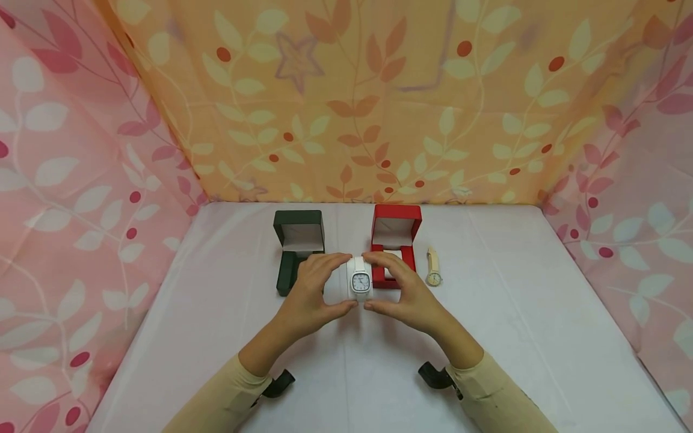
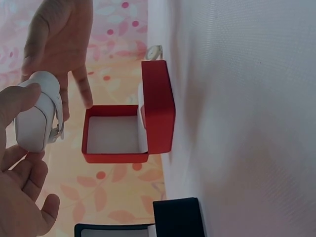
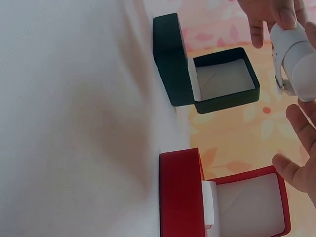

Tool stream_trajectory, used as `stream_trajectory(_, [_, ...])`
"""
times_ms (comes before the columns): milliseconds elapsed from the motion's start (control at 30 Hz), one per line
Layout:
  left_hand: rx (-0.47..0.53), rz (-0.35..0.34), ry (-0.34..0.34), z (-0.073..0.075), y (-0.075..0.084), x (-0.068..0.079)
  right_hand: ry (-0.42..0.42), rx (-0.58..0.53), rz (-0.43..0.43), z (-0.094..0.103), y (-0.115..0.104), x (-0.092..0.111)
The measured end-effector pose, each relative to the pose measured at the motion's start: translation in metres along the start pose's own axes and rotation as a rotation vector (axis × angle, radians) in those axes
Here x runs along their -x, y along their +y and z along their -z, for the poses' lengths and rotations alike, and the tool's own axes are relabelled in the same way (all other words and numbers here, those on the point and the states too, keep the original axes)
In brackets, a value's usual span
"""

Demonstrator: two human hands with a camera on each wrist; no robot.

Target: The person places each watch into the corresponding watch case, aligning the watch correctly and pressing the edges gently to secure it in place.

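Note:
Above the table, both hands hold a white wristwatch point(image 1: 360, 281) with a squarish face, its strap fastened round a white watch cushion point(image 2: 33, 126). The left hand point(image 1: 311, 294) pinches the left side between thumb and fingers. On the right side, the right hand point(image 1: 411, 296) grips with its fingers at the top and thumb at the bottom. Behind the left hand stands an open dark green watch box point(image 1: 287, 273). An open red watch box point(image 1: 397, 227) is behind the right hand, with a white cushion point(image 3: 208, 203) inside.
A second watch point(image 1: 434, 267) with a cream strap and round dial lies to the right of the red box. White cloth point(image 1: 487, 313) covers the table. Patterned fabric walls point(image 1: 357, 102) stand at the back and both sides.

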State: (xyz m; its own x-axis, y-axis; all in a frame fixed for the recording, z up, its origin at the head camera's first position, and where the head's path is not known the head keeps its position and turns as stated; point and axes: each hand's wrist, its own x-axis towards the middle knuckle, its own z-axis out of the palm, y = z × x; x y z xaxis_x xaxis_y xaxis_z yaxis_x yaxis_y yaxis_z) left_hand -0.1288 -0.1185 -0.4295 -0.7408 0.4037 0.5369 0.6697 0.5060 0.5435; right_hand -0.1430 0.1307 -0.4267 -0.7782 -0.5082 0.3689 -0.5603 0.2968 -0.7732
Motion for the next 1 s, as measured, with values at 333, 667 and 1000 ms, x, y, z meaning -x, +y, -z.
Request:
stream_trajectory(333, [-0.01, 0.001, -0.003, -0.002, -0.001, 0.0, 0.032, -0.009, 0.006, -0.005, -0.004, 0.0])
stream_trajectory(667, [-0.014, -0.018, -0.004, -0.003, 0.001, 0.0, 0.078, -0.032, -0.045, -0.007, -0.01, 0.001])
stream_trajectory(1000, [-0.016, -0.023, -0.004, -0.003, 0.0, 0.001, 0.099, -0.03, -0.073, -0.009, -0.011, 0.003])
